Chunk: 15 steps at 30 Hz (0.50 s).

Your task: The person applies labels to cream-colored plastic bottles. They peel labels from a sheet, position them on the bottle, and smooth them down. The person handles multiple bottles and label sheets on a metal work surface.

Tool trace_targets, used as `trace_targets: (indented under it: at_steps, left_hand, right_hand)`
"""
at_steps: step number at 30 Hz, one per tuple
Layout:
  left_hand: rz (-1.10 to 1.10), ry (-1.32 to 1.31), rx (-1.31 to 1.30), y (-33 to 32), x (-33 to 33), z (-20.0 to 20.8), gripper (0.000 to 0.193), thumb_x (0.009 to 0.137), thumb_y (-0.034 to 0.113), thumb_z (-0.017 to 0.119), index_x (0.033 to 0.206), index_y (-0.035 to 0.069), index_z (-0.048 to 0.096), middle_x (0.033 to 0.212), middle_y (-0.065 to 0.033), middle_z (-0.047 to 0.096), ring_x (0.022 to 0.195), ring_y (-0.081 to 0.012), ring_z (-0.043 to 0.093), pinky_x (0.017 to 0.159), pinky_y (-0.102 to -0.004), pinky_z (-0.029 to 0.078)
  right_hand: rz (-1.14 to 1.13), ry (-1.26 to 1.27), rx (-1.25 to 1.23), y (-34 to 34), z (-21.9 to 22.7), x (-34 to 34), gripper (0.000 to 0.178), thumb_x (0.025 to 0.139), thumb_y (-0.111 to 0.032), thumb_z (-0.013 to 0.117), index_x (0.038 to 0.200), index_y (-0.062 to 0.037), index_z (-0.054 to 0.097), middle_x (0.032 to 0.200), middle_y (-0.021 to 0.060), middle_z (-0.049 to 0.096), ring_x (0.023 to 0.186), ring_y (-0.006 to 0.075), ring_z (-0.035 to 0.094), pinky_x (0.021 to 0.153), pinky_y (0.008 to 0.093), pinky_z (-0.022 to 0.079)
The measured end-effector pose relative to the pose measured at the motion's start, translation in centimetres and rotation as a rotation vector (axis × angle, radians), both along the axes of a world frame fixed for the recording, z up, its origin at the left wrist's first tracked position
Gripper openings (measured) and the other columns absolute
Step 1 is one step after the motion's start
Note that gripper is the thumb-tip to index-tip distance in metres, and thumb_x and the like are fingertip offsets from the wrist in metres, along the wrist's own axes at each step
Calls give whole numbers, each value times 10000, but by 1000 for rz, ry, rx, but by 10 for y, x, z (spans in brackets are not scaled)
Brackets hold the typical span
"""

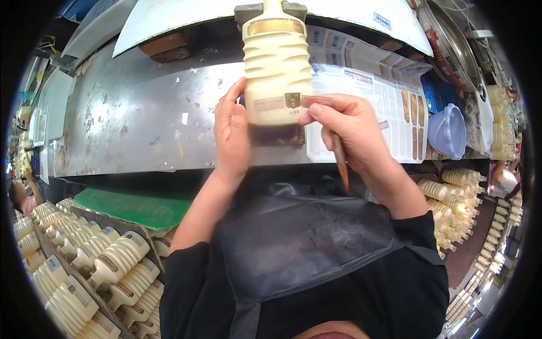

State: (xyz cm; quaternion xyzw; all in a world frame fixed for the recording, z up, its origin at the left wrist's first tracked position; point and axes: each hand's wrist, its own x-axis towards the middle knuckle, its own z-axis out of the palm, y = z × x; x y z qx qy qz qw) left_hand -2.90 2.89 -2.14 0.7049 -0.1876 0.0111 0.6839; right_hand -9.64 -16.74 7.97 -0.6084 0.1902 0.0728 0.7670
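Nearest you: your black, shiny apron, with the stacked cream ridged plastic bottles low on your left and a heap of more cream ridged bottles low on your right. Green flat board sits under the bench edge, left side. Your right hand: thumb and index pinched together on the end of a thin reddish translucent strip, at the bottle's right side near its base; other fingers curled, with a brown slim pointed tool hanging below them. Your left hand: half open, at the bottle's left side, fingers reaching along its edge, thumb raised toward you; can't tell how hard the fingertips press, they're partly hidden. The cream ridged bottle with gold shoulder label is between your hands, base toward you, neck pointing away, dark shield emblem facing up near the base. Grey metal workbench is beneath, scuffed and paint-spotted. Right of the bottle: white label sheets with gold strips, then a pale blue plastic bucket. Farther: reddish-brown brick below the white flat panel.
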Motion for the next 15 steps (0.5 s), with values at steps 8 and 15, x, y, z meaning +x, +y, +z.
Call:
trace_targets:
  at_steps: [8, 15]
  left_hand:
    - [46, 81, 179, -13, 2, 10, 576, 980, 284, 673, 1397, -17, 413, 1333, -165, 487, 1283, -233, 450, 1133, -371, 330]
    - [37, 57, 9, -12, 4, 1, 547, 956, 281, 669, 1363, -22, 463, 1308, -173, 544, 1264, -273, 485, 1105, -413, 364]
  right_hand:
    - [-69, 18, -251, 7, -35, -7, 231, 978, -181, 668, 1065, 24, 731, 835, 83, 740, 549, 35, 533, 510, 195, 415]
    - [-99, -73, -368, 14, -37, 0, 222, 958, -215, 714, 877, -9, 691, 737, -5, 655, 636, 30, 536, 579, 196, 418]
